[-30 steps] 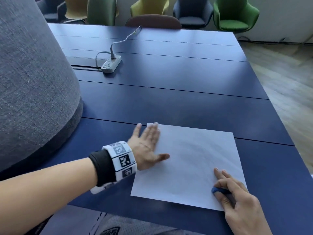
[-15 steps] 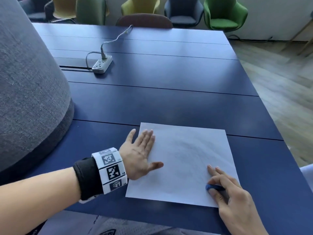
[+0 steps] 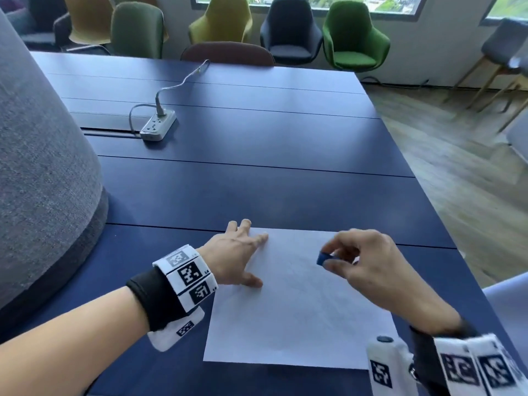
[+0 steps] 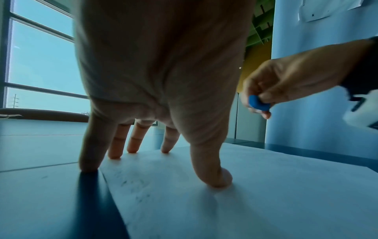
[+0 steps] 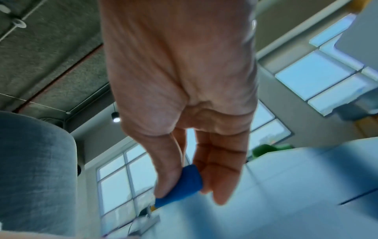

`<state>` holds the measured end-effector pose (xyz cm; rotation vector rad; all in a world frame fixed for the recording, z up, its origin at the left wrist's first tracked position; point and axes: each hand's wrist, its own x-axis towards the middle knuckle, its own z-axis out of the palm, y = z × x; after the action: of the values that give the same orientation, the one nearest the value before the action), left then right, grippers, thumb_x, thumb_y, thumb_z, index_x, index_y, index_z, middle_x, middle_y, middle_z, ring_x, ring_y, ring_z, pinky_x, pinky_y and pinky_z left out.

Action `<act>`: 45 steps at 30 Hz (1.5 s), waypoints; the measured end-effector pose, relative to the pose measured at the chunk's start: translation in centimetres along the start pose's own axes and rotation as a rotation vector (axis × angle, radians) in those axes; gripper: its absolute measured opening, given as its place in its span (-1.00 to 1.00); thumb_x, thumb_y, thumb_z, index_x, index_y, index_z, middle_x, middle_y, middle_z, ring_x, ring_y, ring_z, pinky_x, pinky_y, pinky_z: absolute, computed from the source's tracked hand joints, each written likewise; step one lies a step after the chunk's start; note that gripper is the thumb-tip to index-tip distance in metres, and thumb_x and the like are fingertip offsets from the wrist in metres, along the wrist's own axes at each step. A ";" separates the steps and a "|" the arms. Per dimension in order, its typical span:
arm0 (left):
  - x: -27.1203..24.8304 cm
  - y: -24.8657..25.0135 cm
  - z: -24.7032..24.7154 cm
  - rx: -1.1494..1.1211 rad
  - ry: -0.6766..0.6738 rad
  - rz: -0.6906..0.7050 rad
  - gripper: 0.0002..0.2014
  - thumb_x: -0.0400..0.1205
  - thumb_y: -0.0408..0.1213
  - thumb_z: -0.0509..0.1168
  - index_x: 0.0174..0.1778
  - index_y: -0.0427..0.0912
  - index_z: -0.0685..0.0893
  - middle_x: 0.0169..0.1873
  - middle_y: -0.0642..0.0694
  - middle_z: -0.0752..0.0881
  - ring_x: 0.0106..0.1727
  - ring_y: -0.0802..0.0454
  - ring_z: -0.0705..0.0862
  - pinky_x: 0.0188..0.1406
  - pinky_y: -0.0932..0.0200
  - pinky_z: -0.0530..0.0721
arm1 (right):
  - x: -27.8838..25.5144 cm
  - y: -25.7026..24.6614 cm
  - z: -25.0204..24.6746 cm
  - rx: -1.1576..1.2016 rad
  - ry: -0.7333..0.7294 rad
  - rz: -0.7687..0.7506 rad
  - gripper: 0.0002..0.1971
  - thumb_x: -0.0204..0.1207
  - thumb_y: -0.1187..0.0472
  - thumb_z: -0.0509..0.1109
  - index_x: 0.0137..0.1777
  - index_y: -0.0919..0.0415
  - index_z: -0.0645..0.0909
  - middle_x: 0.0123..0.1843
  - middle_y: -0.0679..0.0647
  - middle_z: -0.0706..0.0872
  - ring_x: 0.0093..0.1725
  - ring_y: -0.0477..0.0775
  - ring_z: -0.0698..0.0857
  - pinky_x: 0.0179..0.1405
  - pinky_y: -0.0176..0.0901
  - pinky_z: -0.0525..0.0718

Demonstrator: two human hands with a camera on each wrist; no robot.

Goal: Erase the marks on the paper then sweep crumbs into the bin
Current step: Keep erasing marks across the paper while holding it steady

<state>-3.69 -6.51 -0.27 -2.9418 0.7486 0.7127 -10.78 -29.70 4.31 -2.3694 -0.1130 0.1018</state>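
The paper (image 3: 300, 310) lies flat on the dark blue tabletop (image 3: 257, 190) right in front of me, its near edge close to the tabletop's near edge. Faint grey pencil smudges show across its middle, and in the left wrist view a few darker flecks sit on the sheet near its left edge. My left hand (image 3: 235, 257) is spread wide on the sheet's far left corner: my thumb (image 4: 212, 174) presses down on the paper, the index fingertip is on the sheet too, and the little finger lands just off it on the bare tabletop. That grip is flat and holds nothing. My right hand (image 3: 368, 267) hovers above the far right part of the paper, clear of the surface, with the small blue eraser (image 3: 324, 258) pinched between my thumb and the first fingers; the right wrist view shows the eraser (image 5: 182, 186) poking out below the fingertips, lifted off the sheet. Both wrists wear white bands printed with black square markers. To my left a large grey fabric-covered shape (image 3: 43, 167) stands on the tabletop. Farther away on the tabletop lies a white power strip (image 3: 158, 125) with its cable curling off. Beyond the far edge a row of chairs, yellow, green and dark, lines the window wall
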 end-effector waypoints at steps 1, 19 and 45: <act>0.2 0.1 -0.1 0.012 0.003 -0.003 -0.07 0.47 0.21 0.44 0.67 0.03 0.11 0.46 -0.18 0.21 0.38 -0.17 0.27 0.23 -0.06 0.60 | 1.7 -0.5 0.1 0.020 -0.024 -0.001 -0.90 0.40 0.27 0.55 -0.22 0.03 0.76 -0.35 -0.08 0.71 -0.39 -0.14 0.63 -0.39 -0.38 0.58; 1.2 -0.7 0.8 -0.001 0.047 -0.059 0.02 0.36 0.33 0.46 0.67 0.29 0.04 0.58 -0.14 0.08 0.64 -0.26 -0.01 0.24 -0.06 0.47 | 10.6 1.1 5.5 -0.083 -0.288 -0.035 -0.90 0.38 0.33 0.53 -0.16 0.15 0.78 -0.31 0.08 0.78 -0.38 -0.07 0.66 -0.38 -0.42 0.59; 1.4 -0.4 0.5 0.039 0.032 -0.079 0.03 0.36 0.36 0.45 0.67 0.32 0.01 0.58 -0.13 0.10 0.48 -0.19 0.26 -0.02 0.05 0.38 | 11.7 1.7 5.5 -0.064 -0.404 -0.106 -0.84 0.38 0.40 0.51 -0.22 0.10 0.80 -0.26 0.08 0.75 -0.37 -0.13 0.62 -0.34 -0.32 0.61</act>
<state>-2.60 -6.69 -1.41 -2.9351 0.6361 0.6389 0.35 -25.80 -1.25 -2.3713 -0.4397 0.5325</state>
